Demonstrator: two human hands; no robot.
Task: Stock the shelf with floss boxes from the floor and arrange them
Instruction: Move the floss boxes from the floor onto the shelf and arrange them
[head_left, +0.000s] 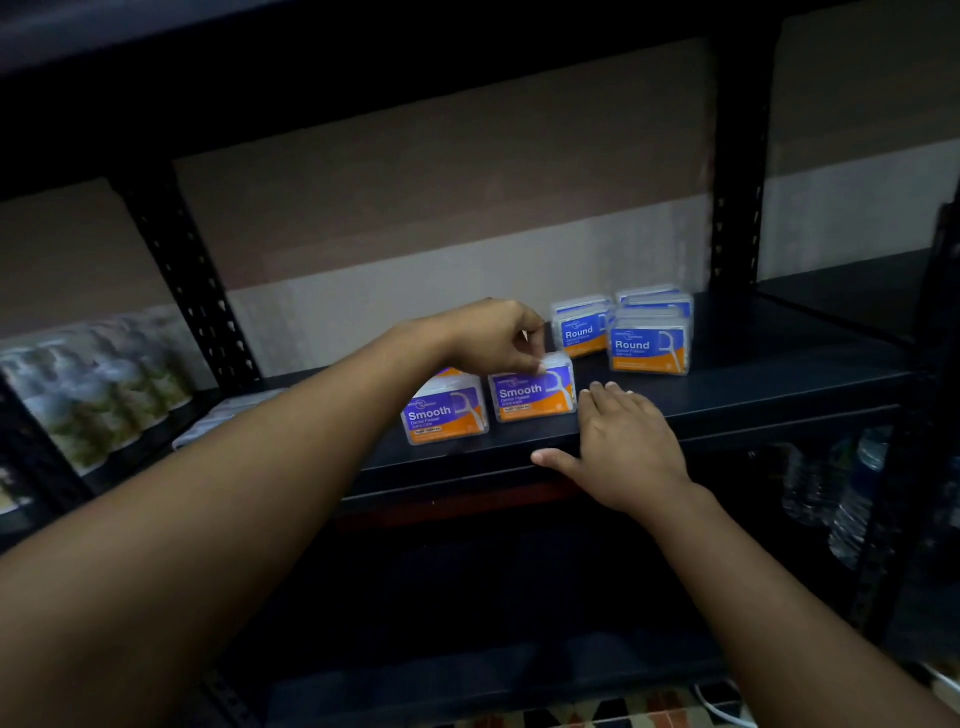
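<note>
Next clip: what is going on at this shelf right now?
A person is arranging clear plastic floss boxes with blue-and-orange labels on a dark metal shelf. The left hand pinches the top of the right-hand "Smooth" box, which stands beside another "Smooth" box near the front edge. The right hand rests flat and open on the shelf edge next to it. A cluster of "Round" boxes stands farther back to the right.

Stockroom, metal shelving (727, 410), floss boxes (649, 348)
</note>
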